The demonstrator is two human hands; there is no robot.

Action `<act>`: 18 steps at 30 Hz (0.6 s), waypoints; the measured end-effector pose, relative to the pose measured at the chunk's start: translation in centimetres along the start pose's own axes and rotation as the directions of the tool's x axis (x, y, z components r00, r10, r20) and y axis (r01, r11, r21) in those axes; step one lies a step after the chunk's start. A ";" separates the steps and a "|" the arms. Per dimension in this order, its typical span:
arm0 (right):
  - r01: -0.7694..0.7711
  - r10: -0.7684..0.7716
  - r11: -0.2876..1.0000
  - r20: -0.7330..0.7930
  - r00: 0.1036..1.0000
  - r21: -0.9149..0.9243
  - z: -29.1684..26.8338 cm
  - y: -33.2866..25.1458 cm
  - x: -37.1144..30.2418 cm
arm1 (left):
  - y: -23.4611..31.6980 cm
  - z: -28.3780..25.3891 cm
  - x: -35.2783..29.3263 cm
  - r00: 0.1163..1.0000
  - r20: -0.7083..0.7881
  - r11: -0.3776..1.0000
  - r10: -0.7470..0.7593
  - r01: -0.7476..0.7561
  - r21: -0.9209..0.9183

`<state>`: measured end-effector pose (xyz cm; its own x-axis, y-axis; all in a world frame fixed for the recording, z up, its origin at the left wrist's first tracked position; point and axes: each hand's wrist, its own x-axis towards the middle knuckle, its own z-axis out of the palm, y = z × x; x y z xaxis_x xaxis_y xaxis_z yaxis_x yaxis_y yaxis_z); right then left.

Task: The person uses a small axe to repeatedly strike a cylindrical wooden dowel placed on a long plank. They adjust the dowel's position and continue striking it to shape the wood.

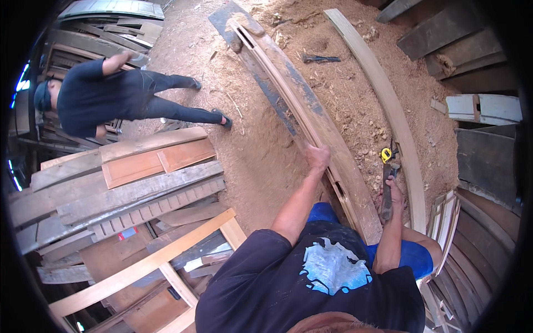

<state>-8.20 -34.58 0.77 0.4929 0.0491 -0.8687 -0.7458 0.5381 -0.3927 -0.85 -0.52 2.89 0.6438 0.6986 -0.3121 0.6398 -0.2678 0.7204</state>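
Observation:
My left hand [317, 157] is closed over a long narrow wooden rail [282, 83] with slots cut in it. The rail lies lengthwise on a wide, worn plank [333, 133] that runs away from me. One slot shows just nearer to me than this hand, another near the far end. To the right of the plank, my right hand [395, 191] is wrapped round a dark, long, flat-sided tool [387, 191]; its exact kind I cannot make out. A yellow tape measure [386, 155] sits just beyond that tool.
A long pale board [383, 91] stretches along the right over sawdust [355, 116]. A black tool [321, 58] lies on the sawdust farther off. Stacked boards [139, 183] and a light wooden frame [150, 269] are at left. Another person [111, 94] stands at far left. More timber [472, 266] lines the right.

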 end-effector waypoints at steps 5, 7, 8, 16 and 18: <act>0.354 -0.314 0.882 0.172 0.934 -0.312 6.1 -4.2 -3.0 | 2.4 -1.2 0.0 0.988 0.135 0.979 -0.070 0.094 -0.179; 0.442 -0.401 0.832 0.186 0.897 -0.335 11.3 -6.2 -9.2 | 2.0 -0.9 -0.2 0.992 0.059 0.988 -0.115 0.120 -0.092; 0.523 -0.454 0.795 0.271 0.849 -0.307 12.5 -7.0 -11.7 | 2.2 -0.7 -0.3 0.991 0.030 0.991 -0.128 0.129 -0.046; 0.912 -0.864 0.328 0.313 0.394 -0.245 18.8 -8.0 -25.1 | 1.3 -0.8 0.0 0.969 0.154 0.979 -0.191 0.200 -0.047; 0.876 -0.828 0.465 0.290 0.481 -0.126 18.7 -8.3 -25.4 | 1.4 -1.2 -0.2 0.958 0.193 0.972 -0.211 0.227 -0.065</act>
<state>-6.18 -24.57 31.68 0.9840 -0.1780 -0.0051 0.0288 0.1876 -0.9818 -0.63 -0.21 4.68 0.5629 0.5982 -0.5704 0.7405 -0.0583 0.6695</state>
